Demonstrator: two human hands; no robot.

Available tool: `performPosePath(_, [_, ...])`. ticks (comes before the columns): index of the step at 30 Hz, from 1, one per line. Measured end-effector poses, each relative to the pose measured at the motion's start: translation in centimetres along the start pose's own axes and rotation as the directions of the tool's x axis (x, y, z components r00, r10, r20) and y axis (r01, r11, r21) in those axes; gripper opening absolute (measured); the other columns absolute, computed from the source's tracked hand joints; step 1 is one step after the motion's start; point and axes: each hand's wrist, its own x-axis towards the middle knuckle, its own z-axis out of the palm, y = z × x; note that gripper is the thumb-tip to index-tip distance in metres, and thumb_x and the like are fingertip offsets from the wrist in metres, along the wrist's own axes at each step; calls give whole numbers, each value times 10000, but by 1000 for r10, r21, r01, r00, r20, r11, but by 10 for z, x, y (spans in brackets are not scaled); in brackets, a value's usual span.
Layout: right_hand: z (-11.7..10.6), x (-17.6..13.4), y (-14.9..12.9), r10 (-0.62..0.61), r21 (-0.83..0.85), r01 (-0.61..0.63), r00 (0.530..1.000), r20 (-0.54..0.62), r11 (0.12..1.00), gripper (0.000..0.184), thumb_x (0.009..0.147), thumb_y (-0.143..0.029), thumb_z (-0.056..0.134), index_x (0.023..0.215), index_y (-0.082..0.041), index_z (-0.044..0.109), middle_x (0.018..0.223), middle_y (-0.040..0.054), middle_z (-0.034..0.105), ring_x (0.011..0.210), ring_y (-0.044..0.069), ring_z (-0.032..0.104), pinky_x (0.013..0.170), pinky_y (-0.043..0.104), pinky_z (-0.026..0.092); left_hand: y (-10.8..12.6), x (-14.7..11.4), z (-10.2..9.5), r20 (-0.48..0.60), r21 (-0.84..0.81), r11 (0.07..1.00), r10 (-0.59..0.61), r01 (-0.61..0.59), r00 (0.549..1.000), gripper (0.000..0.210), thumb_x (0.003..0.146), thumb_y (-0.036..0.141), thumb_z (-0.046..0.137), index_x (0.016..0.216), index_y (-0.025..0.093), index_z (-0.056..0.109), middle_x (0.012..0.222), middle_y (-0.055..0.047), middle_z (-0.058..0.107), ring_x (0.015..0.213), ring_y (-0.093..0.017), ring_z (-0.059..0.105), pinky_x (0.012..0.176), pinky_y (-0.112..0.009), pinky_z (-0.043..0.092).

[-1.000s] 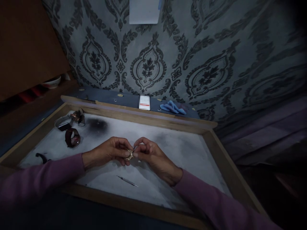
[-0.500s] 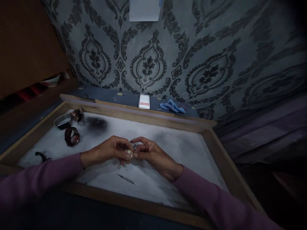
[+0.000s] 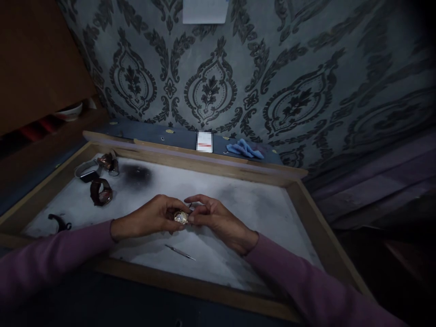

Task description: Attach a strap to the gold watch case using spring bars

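A small gold-coloured watch (image 3: 180,217), with a round, shiny face turned up, is held over the white surface of a shallow wooden tray. My left hand (image 3: 155,215) is closed on its left side, thumb in front and fingers behind. My right hand (image 3: 220,222) pinches at the watch's right edge with thumb and fingertips, the index finger stretched out above. Something thin and dark shows between the right fingers, too small to name. Below the hands lies a slim metal pen-shaped tool (image 3: 180,251) with pointed ends, touched by neither hand.
Wooden walls (image 3: 218,162) frame the tray. At its left lie a dark-strapped watch (image 3: 101,191), a grey-banded watch (image 3: 87,172), a brownish watch (image 3: 108,162) and a black curved strap piece (image 3: 60,222). Behind are a blue cloth (image 3: 244,148) and a small white card (image 3: 204,141).
The watch has tilted so its round face shows more fully and brightly, and it has shifted slightly left. Both hands keep their hold. The view has shifted a little.
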Motion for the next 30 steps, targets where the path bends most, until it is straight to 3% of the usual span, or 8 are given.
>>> performPosePath(9, [0,2,2,25,-7,-25,1000,-2,1000,422,622,-125,759,1020,-154,621,585,-57,643,555,98,566,615,242,423,4,0,-1,22,108,994,-3,0,1000,279,756,199,663,1027,137,692,697,19,609,557,-79,466,519,-193,361])
performPosePath(18, [0,3,7,14,25,-13,1000,-8,1000,403,618,-136,759,999,-159,630,598,-53,637,554,94,559,599,242,426,11,-6,5,4,462,871,186,-167,982,155,841,163,560,957,146,661,882,-38,656,744,-140,571,647,-243,420])
performPosePath(30, [4,1,6,31,43,-29,999,-44,999,368,612,-164,766,956,-163,634,597,-45,637,558,108,575,608,263,439,12,-7,9,-1,491,845,243,-211,970,144,892,177,517,969,149,636,851,-32,648,714,-129,561,646,-240,409])
